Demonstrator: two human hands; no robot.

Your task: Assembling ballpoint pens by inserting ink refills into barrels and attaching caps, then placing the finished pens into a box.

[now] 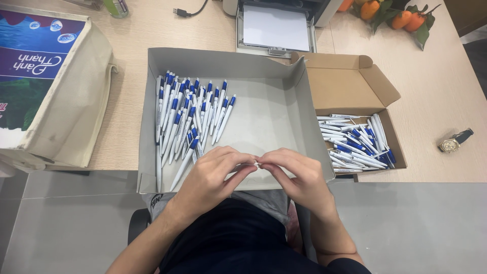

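the left hand (210,175) and right hand (297,175) meet fingertip to fingertip over the near edge of the grey tray (264,127), both pinching a small white pen part (256,163) that the fingers mostly hide; what it is exactly is hard to make out. left in the tray lies a heap of blue-and-white pens (187,119). right, a brown carton (355,101) holds more pens (357,142), half hidden by the tray wall. beyond, a wristwatch (455,141), a printer (276,25) cut off at the top, oranges (393,15).
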